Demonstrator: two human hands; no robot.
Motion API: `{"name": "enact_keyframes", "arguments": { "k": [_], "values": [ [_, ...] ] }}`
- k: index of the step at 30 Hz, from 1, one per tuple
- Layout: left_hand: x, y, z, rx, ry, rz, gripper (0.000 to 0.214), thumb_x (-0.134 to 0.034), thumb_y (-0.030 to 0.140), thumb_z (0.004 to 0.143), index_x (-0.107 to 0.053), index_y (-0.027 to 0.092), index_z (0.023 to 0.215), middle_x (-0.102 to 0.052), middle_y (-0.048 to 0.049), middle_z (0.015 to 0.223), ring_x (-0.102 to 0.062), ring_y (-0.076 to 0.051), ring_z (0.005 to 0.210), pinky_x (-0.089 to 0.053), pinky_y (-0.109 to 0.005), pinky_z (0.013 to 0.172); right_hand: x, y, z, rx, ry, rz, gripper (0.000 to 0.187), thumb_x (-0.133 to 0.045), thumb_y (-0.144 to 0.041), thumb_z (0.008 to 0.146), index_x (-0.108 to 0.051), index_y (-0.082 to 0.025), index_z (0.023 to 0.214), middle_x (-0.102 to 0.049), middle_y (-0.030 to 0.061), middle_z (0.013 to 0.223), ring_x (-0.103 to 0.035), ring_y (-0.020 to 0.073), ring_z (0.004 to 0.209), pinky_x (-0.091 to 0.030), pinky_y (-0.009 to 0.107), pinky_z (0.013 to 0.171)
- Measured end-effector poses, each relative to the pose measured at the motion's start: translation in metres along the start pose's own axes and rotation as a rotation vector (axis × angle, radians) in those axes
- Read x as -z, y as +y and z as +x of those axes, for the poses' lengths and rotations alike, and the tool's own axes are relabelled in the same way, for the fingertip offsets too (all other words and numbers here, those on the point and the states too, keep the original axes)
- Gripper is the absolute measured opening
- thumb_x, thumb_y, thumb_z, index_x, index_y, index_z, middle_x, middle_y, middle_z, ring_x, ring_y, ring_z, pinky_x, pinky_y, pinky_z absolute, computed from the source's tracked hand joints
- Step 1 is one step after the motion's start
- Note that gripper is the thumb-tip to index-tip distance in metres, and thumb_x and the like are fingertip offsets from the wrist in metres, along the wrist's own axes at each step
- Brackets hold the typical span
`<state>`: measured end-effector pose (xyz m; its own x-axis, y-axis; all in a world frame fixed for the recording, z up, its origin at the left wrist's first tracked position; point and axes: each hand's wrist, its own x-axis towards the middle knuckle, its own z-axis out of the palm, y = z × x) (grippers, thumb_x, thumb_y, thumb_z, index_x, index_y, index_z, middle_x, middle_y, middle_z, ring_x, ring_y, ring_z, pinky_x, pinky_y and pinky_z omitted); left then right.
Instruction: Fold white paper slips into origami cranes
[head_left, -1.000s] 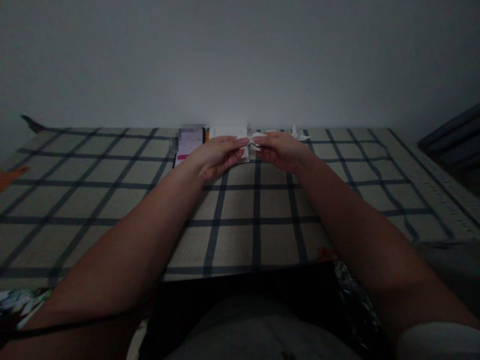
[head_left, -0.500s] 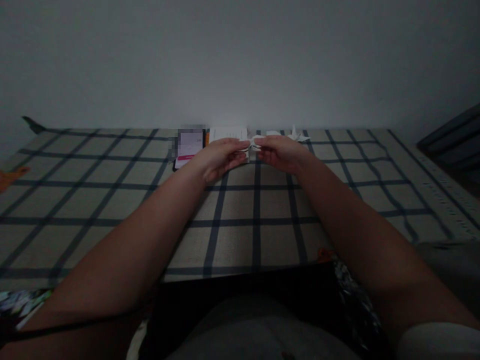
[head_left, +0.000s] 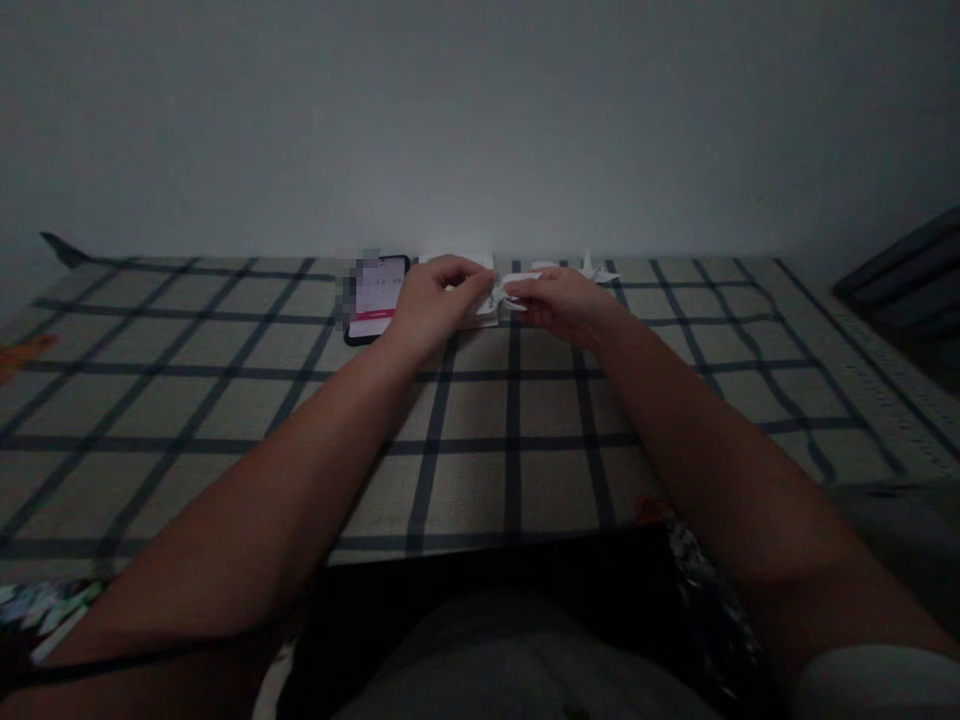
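Between my two hands is a small folded white paper [head_left: 513, 297], held just above the far part of the checked cloth. My left hand [head_left: 442, 295] pinches its left side between thumb and fingers. On the other side, the thumb and fingers of my right hand [head_left: 559, 300] are closed on the paper. Beneath my left hand lies a white sheet or booklet [head_left: 480, 322], mostly covered by it. Just beyond my right hand, a folded paper crane [head_left: 592, 270] stands on the cloth, with another white paper piece [head_left: 544, 265] beside it.
A phone [head_left: 377, 295] with a lit screen lies left of my left hand. The checked cloth [head_left: 480, 440] covers the table, which meets a pale wall [head_left: 480, 120] at the back. An orange item [head_left: 26, 355] is at the far left, and dark fabric [head_left: 907, 280] at the right.
My left hand has turned, its fingers now curled over the paper's left side. The folded paper has shifted shape, showing a larger white flap by my right thumb. The phone screen shows different content.
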<state>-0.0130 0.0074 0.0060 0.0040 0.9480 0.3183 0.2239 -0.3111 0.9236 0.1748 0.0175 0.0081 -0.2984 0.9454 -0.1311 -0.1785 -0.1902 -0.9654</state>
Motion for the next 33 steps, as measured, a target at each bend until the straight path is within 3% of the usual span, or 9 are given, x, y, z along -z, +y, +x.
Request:
{"name": "enact_keyframes", "arguments": {
  "k": [3, 7, 10, 16, 20, 25, 29, 33],
  "values": [
    [0.002, 0.001, 0.0, -0.101, -0.02, 0.062, 0.017, -0.069, 0.033, 0.089, -0.077, 0.02, 0.082, -0.078, -0.0023, 0.086, -0.07, -0.019, 0.087, -0.054, -0.03, 0.081, 0.001, 0.001, 0.001, 0.008, 0.0, -0.014, 0.012, -0.077, -0.01, 0.088, -0.072, -0.014, 0.078, -0.07, 0.0022, 0.075, -0.062, 0.009, 0.067, -0.057, 0.019, 0.065],
    [0.002, 0.001, -0.001, -0.139, -0.052, 0.116, 0.024, -0.077, 0.042, 0.085, -0.076, 0.019, 0.079, -0.077, -0.0036, 0.082, -0.069, -0.019, 0.081, -0.053, -0.031, 0.078, 0.003, 0.001, 0.001, 0.016, -0.038, -0.03, 0.012, -0.079, -0.011, 0.086, -0.072, -0.014, 0.077, -0.07, 0.0021, 0.075, -0.062, 0.0087, 0.066, -0.056, 0.018, 0.063],
    [0.001, -0.002, 0.0, -0.148, 0.003, 0.117, 0.028, -0.077, 0.046, 0.087, -0.075, 0.019, 0.078, -0.075, -0.0034, 0.077, -0.066, -0.018, 0.076, -0.05, -0.03, 0.073, 0.005, 0.003, 0.003, 0.066, -0.037, -0.058, 0.018, -0.087, -0.021, 0.083, -0.07, -0.016, 0.078, -0.07, 0.0018, 0.076, -0.063, 0.0094, 0.068, -0.057, 0.019, 0.065],
    [0.008, -0.007, 0.008, -0.066, 0.14, 0.157, 0.027, -0.074, 0.035, 0.089, -0.069, 0.019, 0.068, -0.063, 0.0001, 0.062, -0.056, -0.015, 0.062, -0.043, -0.03, 0.063, 0.011, 0.011, 0.015, 0.417, 0.197, -0.271, 0.041, -0.082, -0.058, 0.088, -0.074, -0.022, 0.104, -0.069, 0.0012, 0.087, -0.065, 0.012, 0.076, -0.057, 0.023, 0.065],
    [0.011, -0.006, 0.007, -0.088, 0.175, 0.221, 0.027, -0.076, 0.031, 0.086, -0.067, 0.019, 0.064, -0.061, 0.0008, 0.061, -0.052, -0.014, 0.059, -0.039, -0.031, 0.062, 0.01, 0.012, 0.012, 0.559, 0.13, -0.418, 0.047, -0.078, -0.064, 0.088, -0.078, -0.02, 0.105, -0.071, 0.0038, 0.089, -0.065, 0.0156, 0.083, -0.058, 0.028, 0.072],
    [0.009, -0.004, 0.003, -0.168, 0.149, 0.248, 0.029, -0.077, 0.035, 0.086, -0.064, 0.019, 0.065, -0.059, 0.0004, 0.062, -0.052, -0.014, 0.063, -0.039, -0.031, 0.064, 0.01, 0.012, 0.011, 0.543, 0.059, -0.445, 0.038, -0.085, -0.054, 0.083, -0.078, -0.018, 0.094, -0.072, 0.0028, 0.084, -0.059, 0.0125, 0.071, -0.053, 0.027, 0.065],
    [0.011, -0.006, 0.009, -0.035, 0.132, 0.041, 0.032, -0.073, 0.049, 0.09, -0.064, 0.021, 0.076, -0.064, -0.0012, 0.074, -0.058, -0.016, 0.071, -0.043, -0.028, 0.064, 0.013, 0.01, 0.012, 0.478, 0.032, -0.398, 0.039, -0.083, -0.057, 0.084, -0.075, -0.019, 0.088, -0.069, 0.001, 0.078, -0.058, 0.0119, 0.069, -0.051, 0.024, 0.061],
    [0.012, -0.009, 0.013, 0.041, -0.089, -0.118, 0.032, -0.078, 0.054, 0.084, -0.073, 0.023, 0.091, -0.075, -0.0032, 0.094, -0.066, -0.017, 0.083, -0.049, -0.028, 0.07, 0.011, 0.007, 0.008, 0.45, -0.041, -0.381, 0.045, -0.087, -0.061, 0.079, -0.074, -0.018, 0.087, -0.069, 0.0007, 0.076, -0.059, 0.0118, 0.07, -0.05, 0.024, 0.062]
  ]
}}
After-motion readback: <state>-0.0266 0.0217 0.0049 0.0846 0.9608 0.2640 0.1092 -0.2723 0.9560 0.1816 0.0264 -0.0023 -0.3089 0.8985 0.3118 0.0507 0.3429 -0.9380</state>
